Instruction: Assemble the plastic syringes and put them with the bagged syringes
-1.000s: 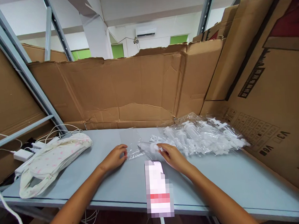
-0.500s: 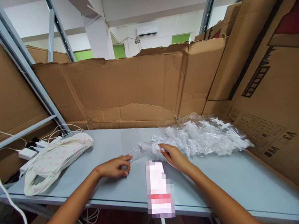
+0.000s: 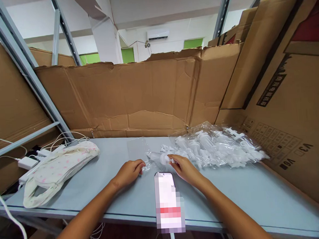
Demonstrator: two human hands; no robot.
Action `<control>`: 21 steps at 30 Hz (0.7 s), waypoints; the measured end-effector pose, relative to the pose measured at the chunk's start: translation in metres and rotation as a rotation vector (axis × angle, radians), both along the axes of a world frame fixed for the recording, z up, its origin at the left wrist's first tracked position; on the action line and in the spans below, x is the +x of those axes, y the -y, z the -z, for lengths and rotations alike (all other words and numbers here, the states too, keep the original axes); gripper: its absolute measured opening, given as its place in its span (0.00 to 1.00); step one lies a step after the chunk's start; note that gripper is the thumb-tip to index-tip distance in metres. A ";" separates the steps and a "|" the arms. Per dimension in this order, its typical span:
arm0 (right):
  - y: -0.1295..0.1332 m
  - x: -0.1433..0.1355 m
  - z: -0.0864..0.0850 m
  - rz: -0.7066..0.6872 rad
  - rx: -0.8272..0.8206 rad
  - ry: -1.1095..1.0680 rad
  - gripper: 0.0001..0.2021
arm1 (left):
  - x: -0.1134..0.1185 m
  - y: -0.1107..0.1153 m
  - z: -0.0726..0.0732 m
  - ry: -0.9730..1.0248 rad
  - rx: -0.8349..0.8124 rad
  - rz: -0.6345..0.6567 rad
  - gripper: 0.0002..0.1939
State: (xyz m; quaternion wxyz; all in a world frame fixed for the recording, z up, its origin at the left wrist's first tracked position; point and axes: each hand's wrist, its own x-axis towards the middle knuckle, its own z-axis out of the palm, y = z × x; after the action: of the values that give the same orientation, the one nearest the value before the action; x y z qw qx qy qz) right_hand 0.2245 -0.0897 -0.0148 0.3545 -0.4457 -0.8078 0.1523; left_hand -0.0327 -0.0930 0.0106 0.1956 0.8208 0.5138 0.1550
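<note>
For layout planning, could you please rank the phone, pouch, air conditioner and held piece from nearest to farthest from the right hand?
1. Held piece: in the right hand
2. Phone: front centre
3. Pouch: left side
4. Air conditioner: far wall

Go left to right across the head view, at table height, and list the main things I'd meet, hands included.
White pouch with pink spots → left hand → translucent plastic piece → right hand → clear bag of white plastic parts → printed cardboard panel.
</note>
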 end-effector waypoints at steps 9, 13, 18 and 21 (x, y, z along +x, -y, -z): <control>0.002 0.005 -0.008 -0.005 0.001 -0.053 0.11 | 0.002 -0.006 0.015 -0.381 0.212 -0.051 0.11; 0.007 0.009 -0.017 -0.043 -0.089 -0.114 0.11 | 0.003 -0.005 0.020 -0.448 0.238 -0.061 0.09; 0.007 0.016 -0.022 -0.120 -0.167 -0.212 0.11 | 0.004 -0.005 0.024 -0.518 0.271 -0.013 0.12; 0.007 0.018 -0.023 -0.143 -0.185 -0.256 0.11 | 0.004 -0.006 0.025 -0.538 0.281 -0.003 0.14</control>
State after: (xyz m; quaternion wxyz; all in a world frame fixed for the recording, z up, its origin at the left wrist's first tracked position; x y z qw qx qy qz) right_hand 0.2426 -0.0967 0.0084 0.4002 -0.3947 -0.7682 0.3065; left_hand -0.0288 -0.0868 -0.0140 -0.0630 0.8508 0.5217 0.0018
